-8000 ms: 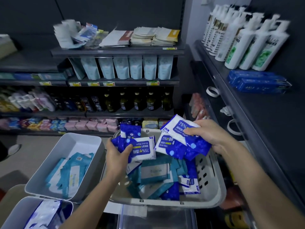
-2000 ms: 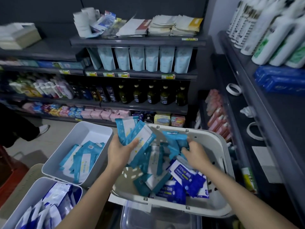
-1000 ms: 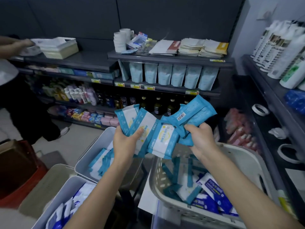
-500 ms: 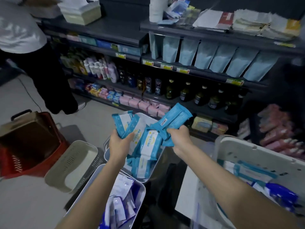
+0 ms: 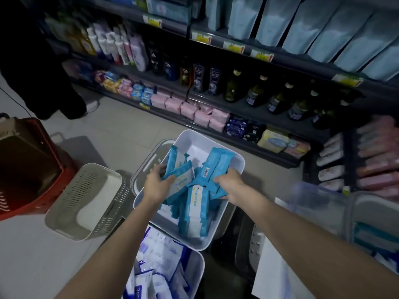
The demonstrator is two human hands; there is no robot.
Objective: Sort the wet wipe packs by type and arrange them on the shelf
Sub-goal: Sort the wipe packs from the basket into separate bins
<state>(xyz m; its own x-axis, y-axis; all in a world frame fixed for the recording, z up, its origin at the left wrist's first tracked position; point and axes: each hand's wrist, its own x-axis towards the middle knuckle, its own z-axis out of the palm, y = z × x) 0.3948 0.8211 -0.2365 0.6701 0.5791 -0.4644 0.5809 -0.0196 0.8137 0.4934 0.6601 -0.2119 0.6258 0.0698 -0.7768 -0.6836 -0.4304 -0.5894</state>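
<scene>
Head view. The left hand [image 5: 158, 186] and the right hand [image 5: 232, 184] each gripped a bunch of light-blue wipe packs [image 5: 179, 167] just above a white bin [image 5: 237, 160] that held more of the same packs. A second bin [image 5: 199, 266], touching its near edge, held dark-blue-and-white packs [image 5: 159, 255]. A beige slotted basket [image 5: 86, 190] and a red basket [image 5: 26, 169] stood on the floor to the left. Stocked shelves [image 5: 237, 108] ran behind.

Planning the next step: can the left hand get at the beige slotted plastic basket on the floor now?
Probably yes, once emptied: the left hand grips light blue wipe packs over the white plastic bin, but the beige slotted plastic basket lies open-topped beside it, nothing between.
</scene>
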